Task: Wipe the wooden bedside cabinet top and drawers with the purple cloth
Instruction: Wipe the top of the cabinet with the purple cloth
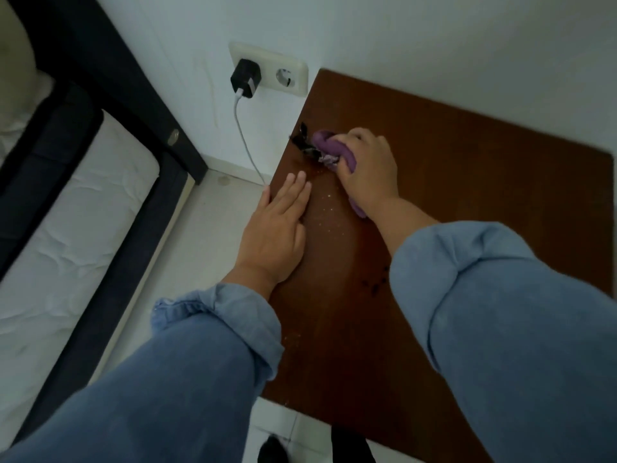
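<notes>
Two hands work on the wooden cabinet top (450,202) filling the frame's centre and right. Left of centre, the left hand (277,228) lies flat at the top's left edge, fingers straight and together. Just right, upper centre, the right hand (365,165) has its fingers clamped on the bunched purple cloth (329,149), touching dark scraps (305,143). Pale crumbs (325,208) lie between the hands.

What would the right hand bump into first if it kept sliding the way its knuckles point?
Probably the small dark debris just ahead of the purple cloth in the right hand, then the cabinet top's left edge.
</notes>
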The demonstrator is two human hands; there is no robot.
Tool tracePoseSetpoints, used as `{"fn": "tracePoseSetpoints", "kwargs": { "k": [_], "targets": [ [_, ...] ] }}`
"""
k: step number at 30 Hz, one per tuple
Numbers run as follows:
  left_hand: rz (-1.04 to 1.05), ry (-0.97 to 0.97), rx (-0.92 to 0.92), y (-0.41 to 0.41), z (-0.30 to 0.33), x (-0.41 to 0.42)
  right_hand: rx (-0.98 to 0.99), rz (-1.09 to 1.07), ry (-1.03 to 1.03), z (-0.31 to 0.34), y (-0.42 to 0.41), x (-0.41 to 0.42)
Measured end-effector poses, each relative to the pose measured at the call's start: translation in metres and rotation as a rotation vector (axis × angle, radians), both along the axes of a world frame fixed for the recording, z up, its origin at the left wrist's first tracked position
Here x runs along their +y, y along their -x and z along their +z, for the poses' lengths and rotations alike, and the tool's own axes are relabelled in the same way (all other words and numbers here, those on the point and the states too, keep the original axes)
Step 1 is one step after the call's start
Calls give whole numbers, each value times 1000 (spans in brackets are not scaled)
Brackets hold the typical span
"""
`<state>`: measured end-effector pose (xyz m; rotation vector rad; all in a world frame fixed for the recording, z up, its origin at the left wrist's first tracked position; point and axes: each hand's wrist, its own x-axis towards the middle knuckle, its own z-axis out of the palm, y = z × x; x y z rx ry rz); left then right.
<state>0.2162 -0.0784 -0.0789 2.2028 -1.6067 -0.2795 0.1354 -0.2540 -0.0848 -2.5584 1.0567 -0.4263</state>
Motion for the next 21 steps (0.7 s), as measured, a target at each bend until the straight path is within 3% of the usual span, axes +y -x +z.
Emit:
{"fn": "tracePoseSetpoints", "kwargs": {
  "k": [10,21],
  "targets": [
    [-1,-114,-44,21,-6,81,53,-14,-29,2,-1,7],
    [17,4,-72,21,-11,78,-53,-93,-49,-4,52,179]
  ]
}}
